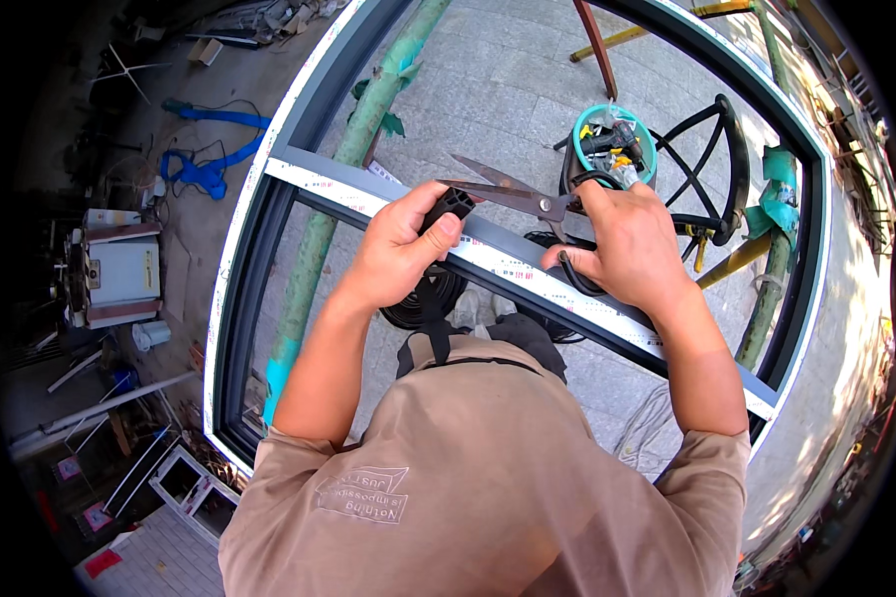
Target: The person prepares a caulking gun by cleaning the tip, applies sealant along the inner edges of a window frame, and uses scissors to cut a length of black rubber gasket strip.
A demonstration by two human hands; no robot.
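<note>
My left hand (388,249) is closed around a short black piece with a hollow, ribbed end (454,204), its thumb pressed along the side. In my right hand (632,234) are large scissors (546,205) with black handles. Their blades are spread apart and point left; the lower blade passes by the top of the black piece, and I cannot tell if they touch. Both hands are above the crossbar (528,269) of a dark window frame (291,119) with white film on it. Beneath my left hand, a black band (434,323) hangs near a black coil (398,314).
Green-wrapped poles (314,259) support the frame at both sides. Beyond the crossbar stands a turquoise bucket (579,124) of tools, beside a black curved-frame chair (732,169). Blue straps (204,174) and a white-and-brown machine (121,269) are on the left.
</note>
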